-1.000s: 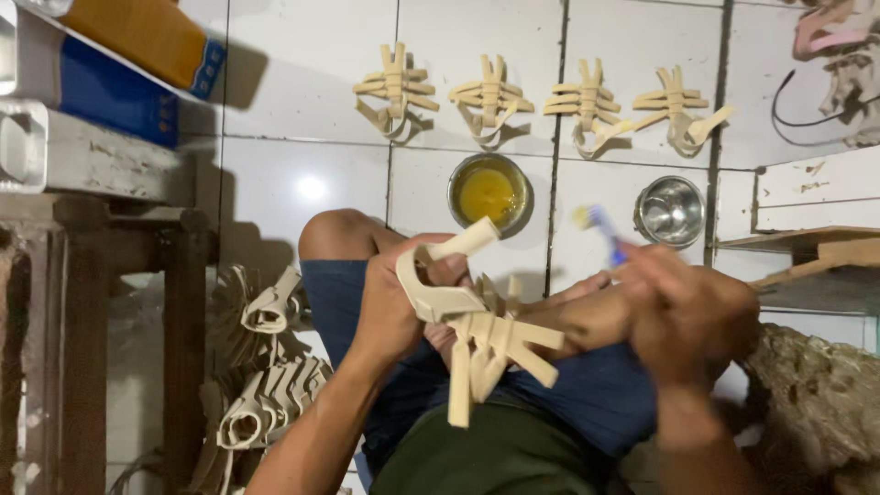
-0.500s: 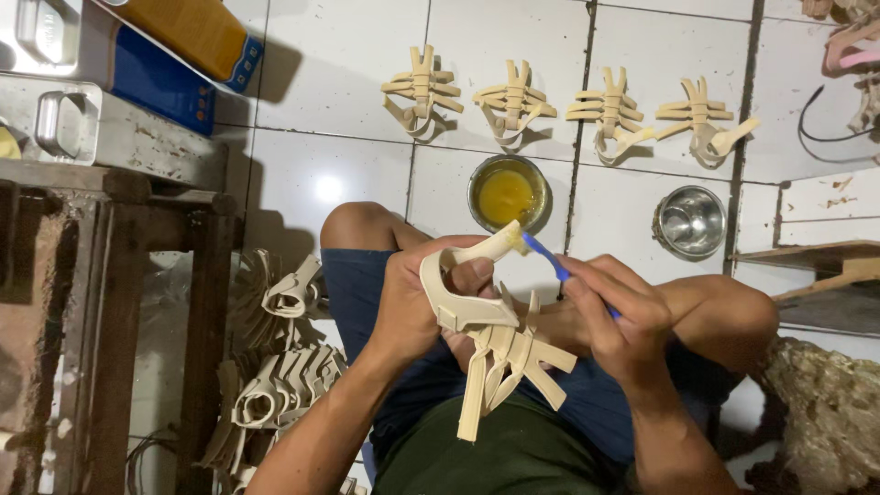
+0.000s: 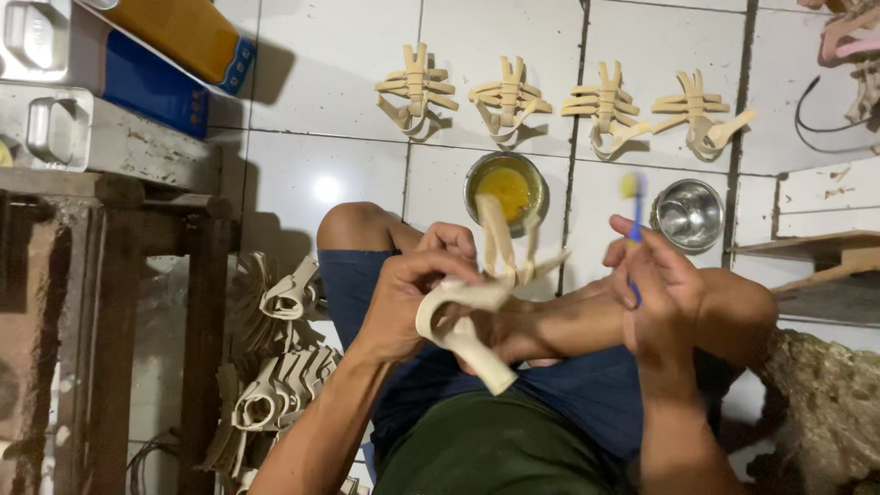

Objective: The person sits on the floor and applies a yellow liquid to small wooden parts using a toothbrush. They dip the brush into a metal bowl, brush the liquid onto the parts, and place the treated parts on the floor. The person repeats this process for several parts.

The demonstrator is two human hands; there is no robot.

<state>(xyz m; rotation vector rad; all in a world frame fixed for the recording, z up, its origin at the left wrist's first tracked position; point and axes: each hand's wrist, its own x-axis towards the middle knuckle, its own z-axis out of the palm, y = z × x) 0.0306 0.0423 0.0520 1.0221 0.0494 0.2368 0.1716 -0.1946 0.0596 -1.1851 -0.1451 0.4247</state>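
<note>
My left hand [image 3: 412, 298] grips a pale wooden scorpion-shaped piece [image 3: 477, 302] over my lap, its curved tail end pointing toward me and its slats pointing at the bowl. My right hand [image 3: 655, 289] holds a blue-handled brush [image 3: 632, 206] upright, its yellow-tipped head blurred, to the right of the piece. A small metal bowl of yellow glue [image 3: 504, 188] sits on the white tiles just beyond the piece. I sit with my knees spread, in blue shorts.
Several finished wooden scorpion shapes [image 3: 509, 96] lie in a row on the tiles beyond. An empty steel bowl [image 3: 687, 213] stands right of the glue. A pile of unassembled curved pieces [image 3: 275, 367] lies at my left, beside a dark wooden bench [image 3: 101, 302]. Boxes at top left.
My left hand has turned the wooden piece so its slats point away from me. My right hand has lifted the brush off the piece and moved it right.
</note>
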